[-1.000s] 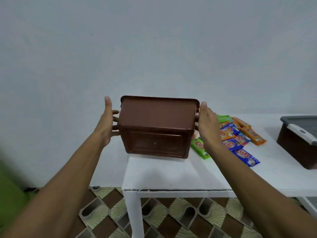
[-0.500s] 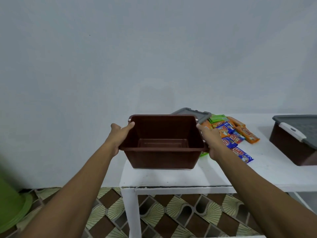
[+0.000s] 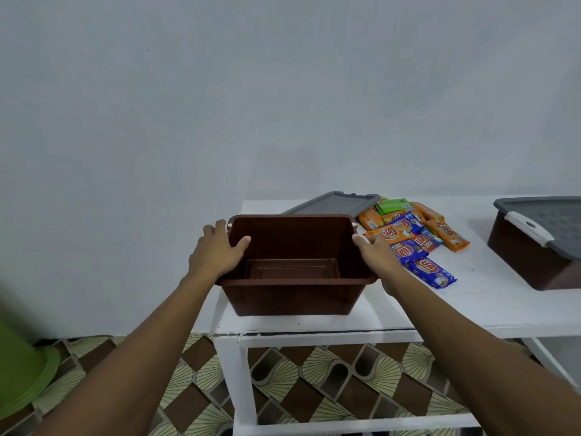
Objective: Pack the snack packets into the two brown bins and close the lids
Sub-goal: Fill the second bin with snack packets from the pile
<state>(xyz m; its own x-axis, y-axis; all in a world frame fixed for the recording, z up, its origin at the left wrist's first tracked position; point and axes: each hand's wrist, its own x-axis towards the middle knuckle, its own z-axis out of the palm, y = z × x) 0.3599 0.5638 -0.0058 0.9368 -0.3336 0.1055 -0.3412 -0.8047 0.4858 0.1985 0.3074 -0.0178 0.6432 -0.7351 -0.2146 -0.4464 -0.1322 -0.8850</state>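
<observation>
An empty brown bin [image 3: 292,297] stands upright on the left end of the white table [image 3: 490,306], its mouth facing up. My left hand [image 3: 217,256] grips its left rim, thumb inside. My right hand [image 3: 377,259] grips its right rim. Behind the bin lies its grey lid [image 3: 333,204], flat on the table. A heap of orange, blue and green snack packets [image 3: 418,237] lies just right of the bin. A second brown bin [image 3: 531,262] with a grey lid and white latch sits at the table's right edge, partly out of frame.
A plain white wall rises behind the table. A green plastic tub [image 3: 22,372] stands on the patterned tile floor at lower left. The table's white frame and lower shelf rail [image 3: 361,427] show beneath the top.
The bin was held up with its bottom facing me; it has been turned mouth-up and lowered onto the table's left end. Both hands moved from its sides to its rim.
</observation>
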